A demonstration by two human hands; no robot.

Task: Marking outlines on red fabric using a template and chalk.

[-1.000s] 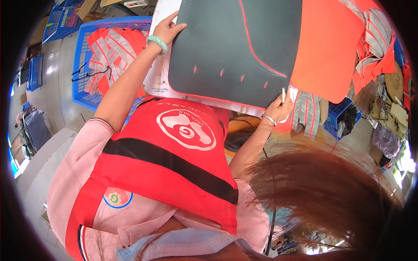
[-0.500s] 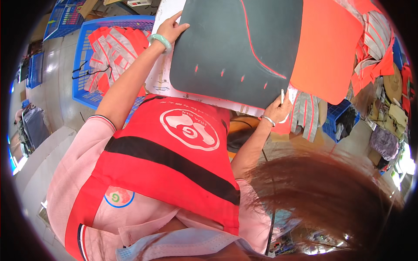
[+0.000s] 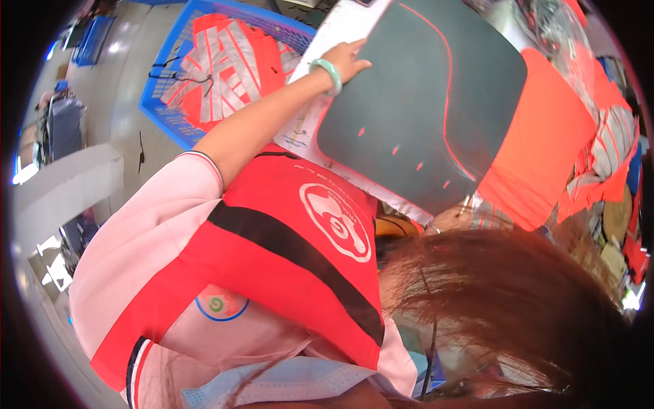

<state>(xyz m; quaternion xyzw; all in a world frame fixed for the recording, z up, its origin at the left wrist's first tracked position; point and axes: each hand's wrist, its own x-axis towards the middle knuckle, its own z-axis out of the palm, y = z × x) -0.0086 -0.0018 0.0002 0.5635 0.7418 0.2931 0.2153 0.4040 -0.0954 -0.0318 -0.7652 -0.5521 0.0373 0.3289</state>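
Note:
A dark grey-green template (image 3: 388,102) with rounded corners lies over orange-red fabric (image 3: 545,136), on a white board (image 3: 303,129). The fabric's colour shows through a long curved slit and several short slits. My left hand (image 3: 349,61), a pale green bangle at its wrist, rests open on the template's left edge, thumb and fingers apart. By the near right corner is my right hand (image 3: 451,218), largely covered by hair. A thin white pen (image 3: 469,201) appears at its fingertips, only faintly visible.
At the left, a blue plastic basket (image 3: 163,112) holds orange pieces with grey reflective strips (image 3: 228,68). More such striped pieces (image 3: 603,150) are heaped at the right, below clear plastic wrapping (image 3: 548,24). Brown hair (image 3: 504,293) blocks the lower right.
The view has turned, so the template and basket appear further right and more tilted. My left hand stays on the template's edge. Hair now covers most of my right hand.

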